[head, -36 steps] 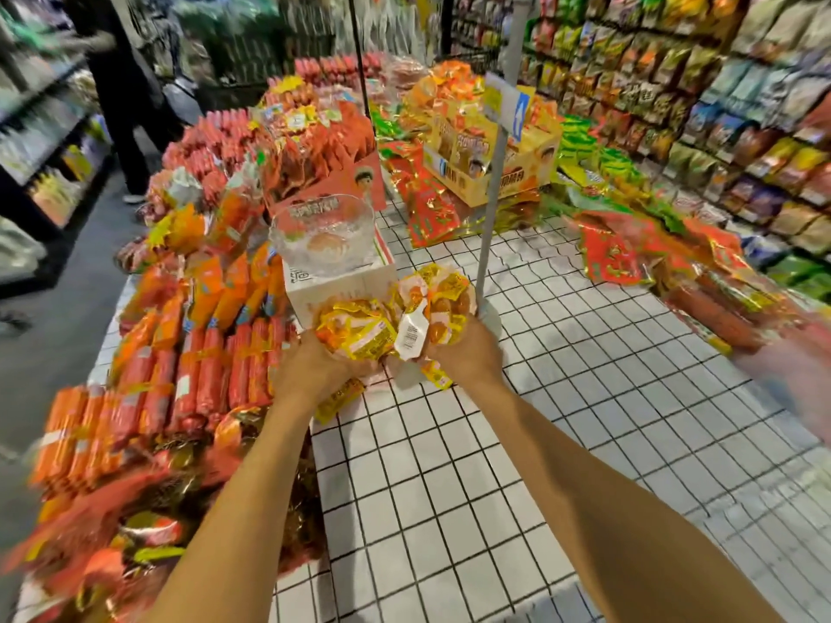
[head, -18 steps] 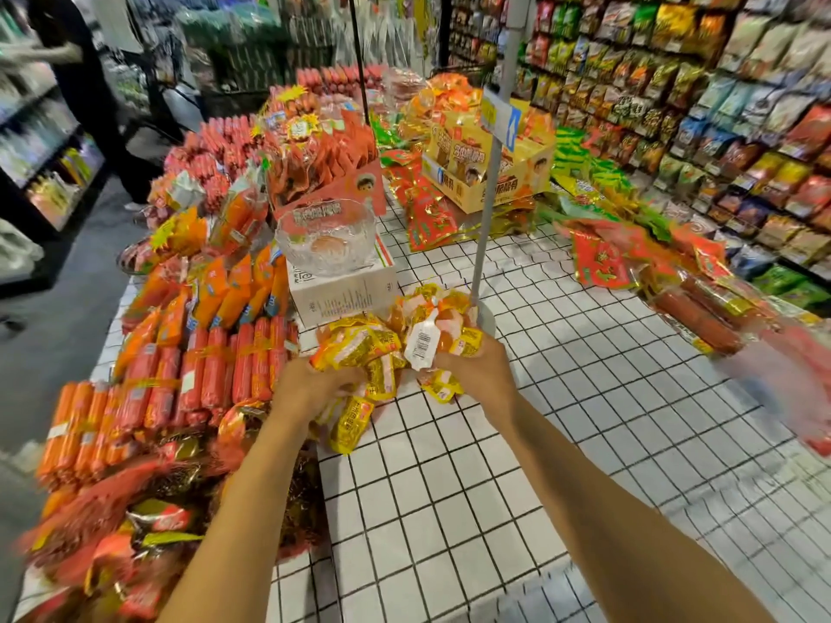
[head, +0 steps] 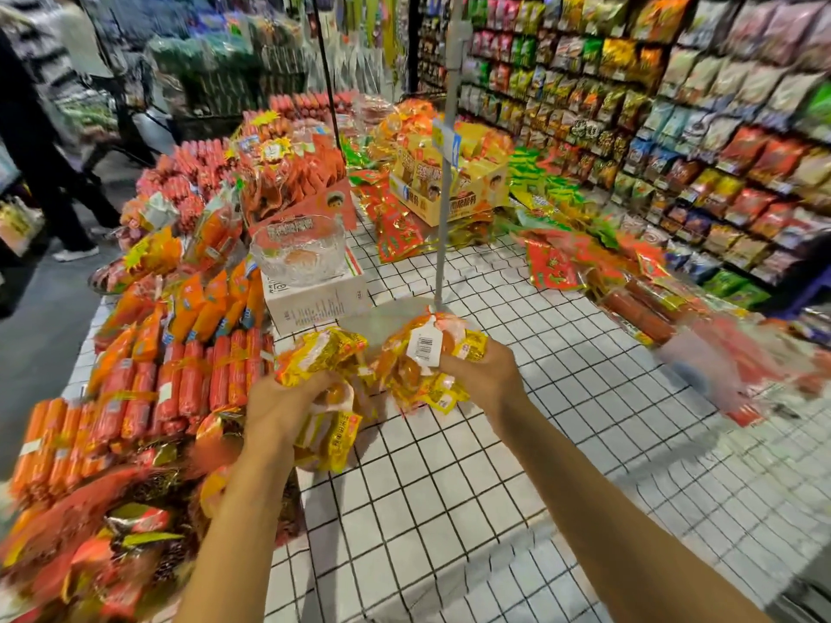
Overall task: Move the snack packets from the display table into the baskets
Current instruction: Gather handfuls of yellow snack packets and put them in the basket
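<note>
Over the tiled display table (head: pixel 449 487), the left hand (head: pixel 274 406) and right hand (head: pixel 485 375) each clutch bunched yellow snack packets (head: pixel 323 353), seemingly gathered for basketing.

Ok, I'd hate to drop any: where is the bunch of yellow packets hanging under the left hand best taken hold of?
From below, palm up, under the hanging yellow packets: they droop limp beneath the left hand, which grips only the bunch's top. The right hand holds a tagged bundle, so rest them on the tiled table first, probably.
</note>
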